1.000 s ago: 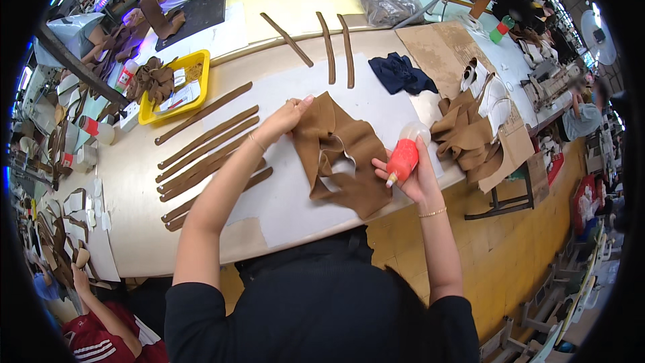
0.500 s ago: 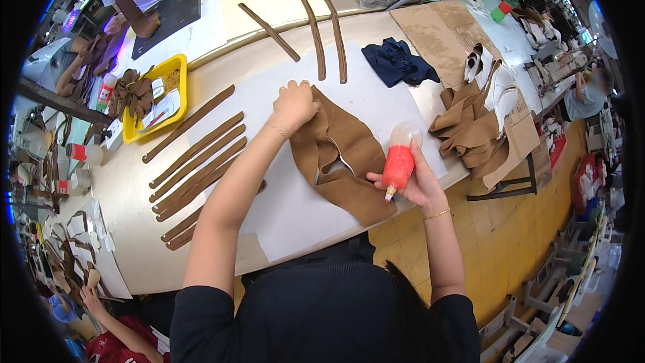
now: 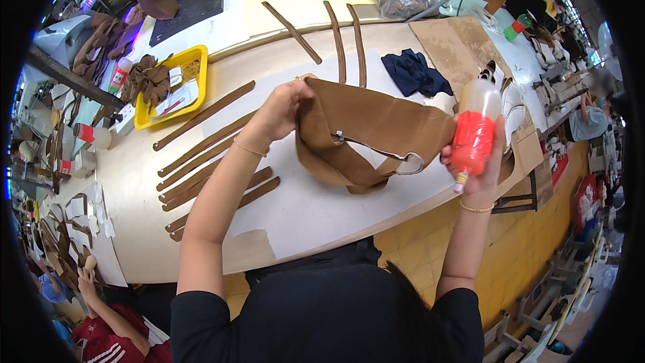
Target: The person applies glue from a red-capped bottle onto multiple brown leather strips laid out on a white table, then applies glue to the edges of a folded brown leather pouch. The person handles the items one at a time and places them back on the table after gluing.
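A brown leather piece (image 3: 376, 114), shaped like a loop with a pale-edged opening, is held up above the white sheet (image 3: 322, 222) on the table. My left hand (image 3: 283, 109) is closed on its upper left corner. My right hand (image 3: 485, 185) is wrapped round a squeeze bottle (image 3: 474, 138) with a clear top and a red lower part, its nozzle pointing down. The leather's right end reaches the fingers of this hand beside the bottle; whether they pinch it is hidden. Several brown strips (image 3: 208, 151) lie left of my left forearm.
More brown strips (image 3: 336, 40) lie at the back, near a dark blue cloth (image 3: 416, 72). A yellow tray (image 3: 203, 87) with brown scraps stands at left. Cardboard (image 3: 457, 40) lies at back right. Co-workers' hands and arms (image 3: 111, 319) show at the left edge.
The leather piece has been lifted off the sheet and spread out between my hands. My right hand, with the bottle, has moved right and up. The view has shifted slightly.
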A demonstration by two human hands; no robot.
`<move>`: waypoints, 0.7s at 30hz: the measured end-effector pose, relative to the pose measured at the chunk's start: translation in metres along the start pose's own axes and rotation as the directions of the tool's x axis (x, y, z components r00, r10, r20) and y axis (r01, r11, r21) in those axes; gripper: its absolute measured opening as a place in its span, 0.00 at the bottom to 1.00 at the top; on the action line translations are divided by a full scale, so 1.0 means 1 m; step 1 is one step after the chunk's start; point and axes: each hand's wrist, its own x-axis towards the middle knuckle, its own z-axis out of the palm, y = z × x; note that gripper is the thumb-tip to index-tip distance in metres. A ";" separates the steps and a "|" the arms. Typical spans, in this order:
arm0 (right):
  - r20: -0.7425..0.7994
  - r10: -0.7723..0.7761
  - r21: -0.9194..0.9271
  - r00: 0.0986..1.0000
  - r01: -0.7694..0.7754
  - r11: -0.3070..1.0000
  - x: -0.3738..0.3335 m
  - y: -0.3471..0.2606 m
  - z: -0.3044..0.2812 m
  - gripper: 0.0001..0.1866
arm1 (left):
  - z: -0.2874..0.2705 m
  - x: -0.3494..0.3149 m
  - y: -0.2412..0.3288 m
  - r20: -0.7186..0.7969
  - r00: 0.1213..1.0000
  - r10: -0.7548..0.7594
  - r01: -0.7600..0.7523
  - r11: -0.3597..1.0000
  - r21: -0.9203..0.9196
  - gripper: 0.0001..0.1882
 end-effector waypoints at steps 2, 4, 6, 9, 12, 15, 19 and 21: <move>0.067 -0.057 -0.041 0.996 0.060 0.997 -0.002 -0.014 0.019 0.43 | 0.024 -0.016 0.011 0.055 0.997 0.047 -0.052 0.995 0.080 0.20; 0.075 -0.153 -0.076 0.985 0.158 0.984 -0.008 -0.024 0.039 0.44 | 0.040 -0.022 0.013 0.056 0.986 0.156 -0.163 0.860 0.483 0.21; 0.057 -0.261 -0.136 0.964 0.266 0.954 -0.015 -0.032 0.050 0.45 | 0.040 -0.028 0.014 0.065 0.993 0.103 -0.121 0.836 0.536 0.15; 0.126 -0.342 -0.275 0.931 0.364 0.890 -0.025 -0.043 0.061 0.45 | 0.033 -0.024 0.001 0.002 0.942 0.334 -0.251 0.702 0.667 0.08; 0.048 -0.337 -0.291 0.940 0.336 0.896 -0.037 -0.045 0.075 0.44 | 0.031 -0.013 -0.012 0.075 0.796 0.601 -0.382 0.401 0.833 0.12; 0.059 -0.330 -0.342 0.942 0.330 0.880 -0.035 -0.047 0.073 0.44 | 0.027 -0.008 -0.016 -0.015 0.968 0.251 -0.210 0.839 0.502 0.12; 0.097 -0.248 -0.284 0.964 0.266 0.921 -0.023 -0.064 0.050 0.42 | 0.022 -0.018 -0.018 -0.021 0.999 0.040 -0.045 0.853 -0.520 0.11; 0.082 -0.181 -0.256 0.980 0.196 0.947 -0.021 -0.072 0.025 0.40 | 0.023 -0.024 -0.012 -0.020 1.000 0.020 -0.028 0.864 -0.503 0.13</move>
